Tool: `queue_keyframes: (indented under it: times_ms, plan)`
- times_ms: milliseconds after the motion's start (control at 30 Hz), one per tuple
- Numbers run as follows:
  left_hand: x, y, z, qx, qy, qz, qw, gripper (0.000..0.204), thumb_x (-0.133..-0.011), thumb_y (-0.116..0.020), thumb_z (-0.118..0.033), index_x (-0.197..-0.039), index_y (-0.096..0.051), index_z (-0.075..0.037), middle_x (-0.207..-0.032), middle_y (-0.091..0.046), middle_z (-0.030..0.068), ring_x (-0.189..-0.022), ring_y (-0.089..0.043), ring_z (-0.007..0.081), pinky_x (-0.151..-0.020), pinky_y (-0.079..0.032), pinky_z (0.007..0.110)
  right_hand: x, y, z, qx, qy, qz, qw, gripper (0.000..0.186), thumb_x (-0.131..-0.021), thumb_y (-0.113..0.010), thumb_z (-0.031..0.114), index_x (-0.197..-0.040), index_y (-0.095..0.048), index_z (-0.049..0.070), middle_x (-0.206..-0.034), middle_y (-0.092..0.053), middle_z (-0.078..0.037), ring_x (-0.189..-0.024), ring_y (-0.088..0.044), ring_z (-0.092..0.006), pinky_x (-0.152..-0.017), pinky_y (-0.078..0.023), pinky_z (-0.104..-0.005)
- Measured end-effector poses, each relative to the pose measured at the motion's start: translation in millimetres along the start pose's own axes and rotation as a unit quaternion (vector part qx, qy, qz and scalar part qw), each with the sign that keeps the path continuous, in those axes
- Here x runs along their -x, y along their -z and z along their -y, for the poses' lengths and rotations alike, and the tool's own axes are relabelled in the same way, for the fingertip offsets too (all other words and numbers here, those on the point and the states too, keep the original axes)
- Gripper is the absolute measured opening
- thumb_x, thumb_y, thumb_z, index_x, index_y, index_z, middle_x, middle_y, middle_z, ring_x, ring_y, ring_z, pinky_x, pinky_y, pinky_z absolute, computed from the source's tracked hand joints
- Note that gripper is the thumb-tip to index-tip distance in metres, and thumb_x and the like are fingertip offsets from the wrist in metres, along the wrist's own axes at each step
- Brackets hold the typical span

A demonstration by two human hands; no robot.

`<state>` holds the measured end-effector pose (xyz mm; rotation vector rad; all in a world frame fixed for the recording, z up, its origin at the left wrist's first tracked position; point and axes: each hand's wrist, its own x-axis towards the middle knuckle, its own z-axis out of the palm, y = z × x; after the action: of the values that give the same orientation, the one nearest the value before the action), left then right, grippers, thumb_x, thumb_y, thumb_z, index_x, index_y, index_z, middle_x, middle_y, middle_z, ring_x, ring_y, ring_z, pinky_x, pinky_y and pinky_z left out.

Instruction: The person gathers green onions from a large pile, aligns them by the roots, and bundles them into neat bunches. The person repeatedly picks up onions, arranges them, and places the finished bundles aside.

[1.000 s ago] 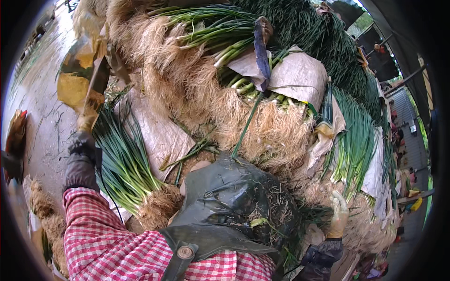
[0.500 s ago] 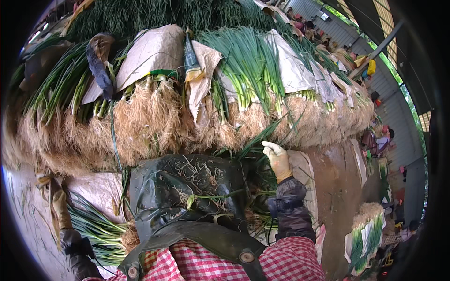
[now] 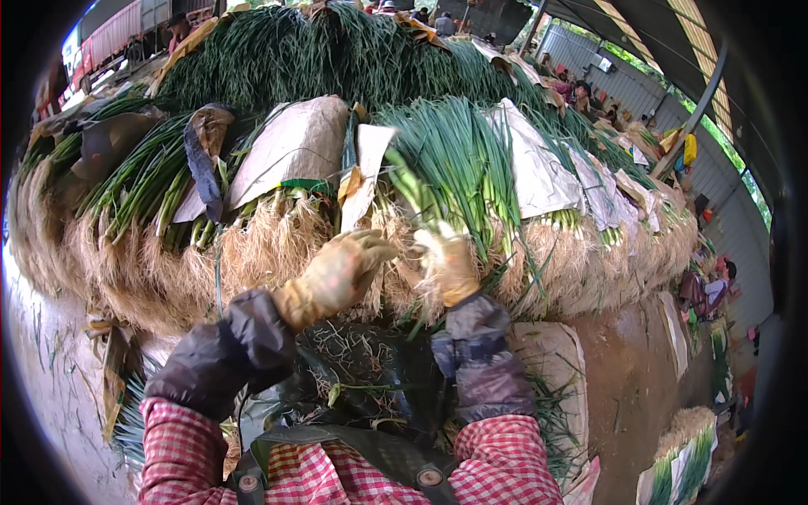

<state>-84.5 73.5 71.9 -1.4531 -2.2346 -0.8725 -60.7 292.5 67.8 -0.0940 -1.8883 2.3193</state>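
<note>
My left hand (image 3: 341, 271), in a pale yellowed work glove, reaches in front of the hanging roots. Its fingers stretch toward the right, with nothing visible in them. Beside it my gloved right hand (image 3: 450, 265) closes around the root end of some green onions (image 3: 412, 185). Their white stalks are smeared by motion, and how many it holds is hidden. Just behind stands a thick bunch of green onions (image 3: 471, 160), leaves pointing away and pale roots (image 3: 273, 231) facing me. Across my lap a dark waterproof apron (image 3: 370, 362) carries loose root scraps and a green stalk.
Pale sacking (image 3: 290, 147) covers bunches on the long heap, and more green onions (image 3: 320, 50) are piled behind. A tied bundle (image 3: 682, 454) lies on the floor at lower right. Other people (image 3: 715, 290) sit along the right side; a truck (image 3: 118, 42) stands far left.
My left hand has come from the low left up to the roots. My right hand has moved left and taken hold of green onions. The view has tilted up.
</note>
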Motion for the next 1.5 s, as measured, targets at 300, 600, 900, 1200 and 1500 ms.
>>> queue_keyframes:
  times_ms: [300, 600, 900, 1200, 1500]
  plan:
    - [-9.4, -37.5, 109.0, -0.281, 0.360, 0.096, 0.884, 0.087, -0.081, -0.067, -0.044, -0.146, -0.027, -0.003, -0.109, -0.062, 0.0146, -0.095, -0.062, 0.0272, -0.079, -0.050, 0.036, -14.0, 65.9, -21.1, 0.427, -0.030, -0.187, 0.884, 0.065, -0.091, -0.062, 0.023, -0.143, -0.030, 0.000, -0.132, -0.049, -0.019, -0.113, -0.054, -0.0237, -0.089, -0.050, -0.0325]
    - [5.7, -39.7, 113.2, -0.183, 0.415, 0.076, 0.888, 0.083, -0.079, -0.066, -0.031, -0.145, -0.027, 0.001, -0.084, -0.066, 0.0156, -0.079, -0.064, 0.0293, -0.073, -0.050, 0.041, -73.1, -54.0, -53.6, 0.704, -0.040, -0.030, 0.708, 0.082, -0.086, -0.064, 0.032, -0.149, -0.018, 0.004, -0.123, -0.055, -0.017, -0.095, -0.062, -0.0219, -0.074, -0.055, -0.0309]
    - [20.9, -47.1, 27.4, 0.306, 0.453, -0.164, 0.821, 0.020, -0.089, -0.063, -0.012, -0.108, -0.067, -0.010, -0.098, -0.069, 0.0080, -0.081, -0.064, 0.0150, -0.072, -0.055, 0.029, 5.8, 28.2, -44.8, -0.051, -0.009, 0.004, 0.999, 0.022, -0.096, -0.049, 0.014, -0.115, -0.055, 0.005, -0.097, -0.065, -0.010, -0.076, -0.065, -0.0193, -0.064, -0.059, -0.0355]
    - [105.3, -91.8, -34.7, 0.727, 0.489, -0.058, 0.478, 0.015, -0.090, -0.062, -0.008, -0.103, -0.060, 0.001, -0.091, -0.067, 0.0093, -0.077, -0.065, 0.0160, -0.068, -0.055, 0.030, 84.4, 11.1, -125.7, 0.013, -0.163, 0.031, 0.986, 0.014, -0.091, -0.061, 0.017, -0.095, -0.066, 0.004, -0.077, -0.066, -0.001, -0.055, -0.055, -0.0065, -0.052, -0.043, -0.0217]
    - [124.8, -74.9, -31.5, 0.700, 0.481, -0.083, 0.522, 0.011, -0.086, -0.064, -0.003, -0.096, -0.060, -0.002, -0.084, -0.064, 0.0059, -0.074, -0.061, 0.0166, -0.069, -0.051, 0.029, 74.1, 9.7, -117.3, 0.043, -0.152, -0.065, 0.985, 0.019, -0.091, -0.061, 0.023, -0.093, -0.067, 0.005, -0.081, -0.067, -0.002, -0.055, -0.056, -0.0084, -0.049, -0.045, -0.0242]
